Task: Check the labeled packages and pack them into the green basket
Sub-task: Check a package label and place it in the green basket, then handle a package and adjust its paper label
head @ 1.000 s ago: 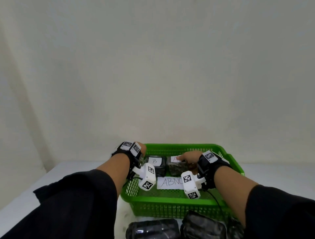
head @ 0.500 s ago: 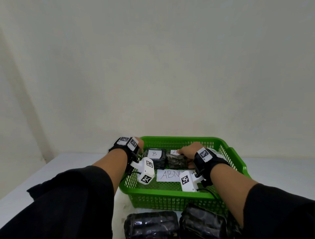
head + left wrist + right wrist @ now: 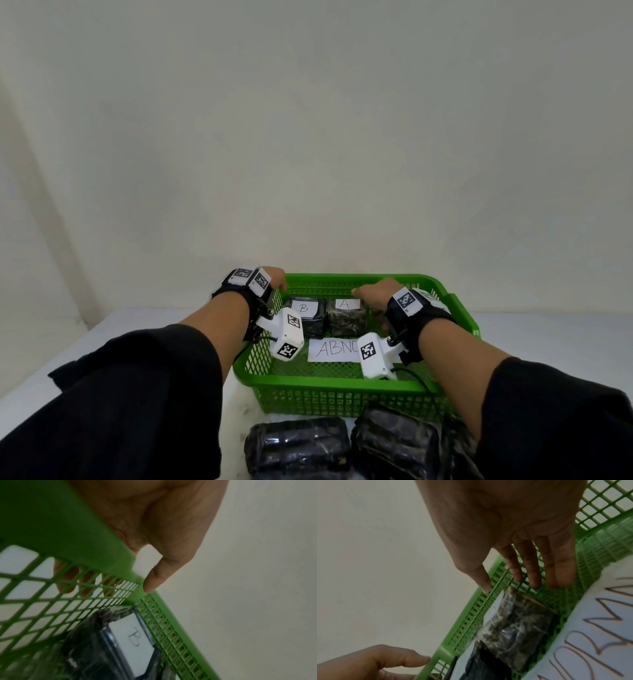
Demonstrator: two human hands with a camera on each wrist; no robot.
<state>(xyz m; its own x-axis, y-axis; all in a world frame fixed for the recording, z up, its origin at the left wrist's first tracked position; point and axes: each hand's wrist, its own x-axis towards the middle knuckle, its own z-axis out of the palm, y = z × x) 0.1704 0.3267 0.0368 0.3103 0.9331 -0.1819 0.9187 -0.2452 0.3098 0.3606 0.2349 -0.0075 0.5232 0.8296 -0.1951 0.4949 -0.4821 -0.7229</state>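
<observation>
The green basket (image 3: 325, 385) holds two dark wrapped packages at its far side, one labeled B (image 3: 305, 315) and one labeled A (image 3: 346, 317). My left hand (image 3: 275, 279) holds the basket's far left corner. In the left wrist view its thumb (image 3: 150, 582) sits on the rim (image 3: 68, 527), its fingers lie outside the mesh wall, and package B (image 3: 130, 639) lies just below. My right hand (image 3: 522, 574) hovers with straight fingers over the far right end of package A (image 3: 513, 628), holding nothing.
A white paper (image 3: 330, 349) with handwritten letters lies on the basket floor in front of the two packages. More dark wrapped packages (image 3: 298, 448) (image 3: 397, 442) lie on the white table just in front of the basket. A plain wall stands behind.
My right hand has lifted off package A, so its label now shows in full. My left hand stays at the basket's corner.
</observation>
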